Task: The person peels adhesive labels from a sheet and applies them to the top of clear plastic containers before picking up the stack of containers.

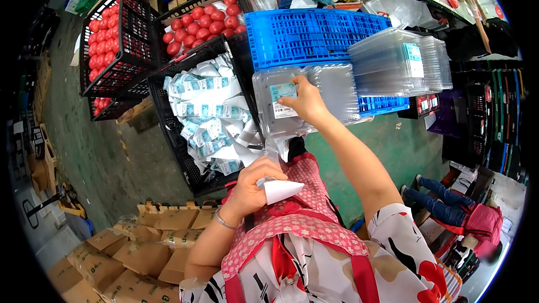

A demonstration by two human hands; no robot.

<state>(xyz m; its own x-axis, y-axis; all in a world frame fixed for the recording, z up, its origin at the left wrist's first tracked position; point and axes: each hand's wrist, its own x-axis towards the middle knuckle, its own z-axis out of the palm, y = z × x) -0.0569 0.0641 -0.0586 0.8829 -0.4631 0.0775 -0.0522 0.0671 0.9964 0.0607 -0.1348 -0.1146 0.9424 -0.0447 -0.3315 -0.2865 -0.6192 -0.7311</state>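
My right hand (305, 100) touches a teal and white label (283, 100) on the lid of a clear plastic clamshell container (265, 120), its thumb and forefinger on the label's upper right part. More clear containers (334, 88) are nested beside it. My left hand (254, 183) grips a strip of white label backing paper (280, 190), whose end curls out past the fingers. Left of both hands, a black plastic crate (179, 162) holds a tangled heap of printed label strips (210, 111).
Tomatoes (204, 23) fill black crates at the upper left. A blue plastic crate (303, 38) stands behind the containers, with a tall container stack (387, 63) at its right. Cardboard boxes (143, 256) lie lower left. Another person (459, 214) is at the lower right.
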